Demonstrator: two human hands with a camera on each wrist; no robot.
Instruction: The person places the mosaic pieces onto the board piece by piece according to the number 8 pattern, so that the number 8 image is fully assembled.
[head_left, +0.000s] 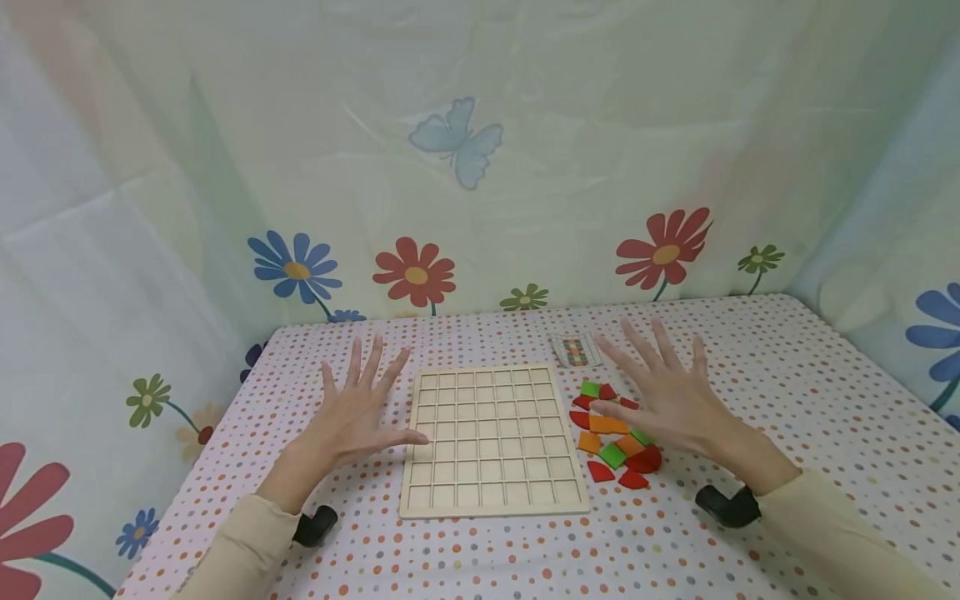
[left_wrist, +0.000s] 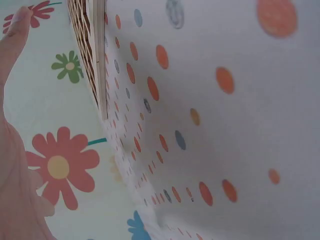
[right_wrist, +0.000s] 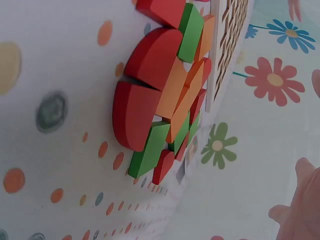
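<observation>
A pale wooden board (head_left: 489,446) divided into a grid of square cells lies flat on the table, its cells bare. My left hand (head_left: 358,418), fingers spread, hovers at the board's left side and holds nothing. To the right of the board sits a loose group of red, orange and green blocks (head_left: 609,425); in the right wrist view the red blocks (right_wrist: 155,57) have a rounded side, and the green (right_wrist: 150,150) and orange ones are straight-edged. Over the right edge of this group my right hand (head_left: 671,407) is held with fingers spread, grasping nothing.
A small printed card (head_left: 576,350) with a coloured pattern lies behind the blocks. The table (head_left: 465,558) has a dotted cloth. A flower-printed curtain (head_left: 555,208) rises behind and at both sides. Dark wrist-camera mounts (head_left: 727,506) sit under each wrist.
</observation>
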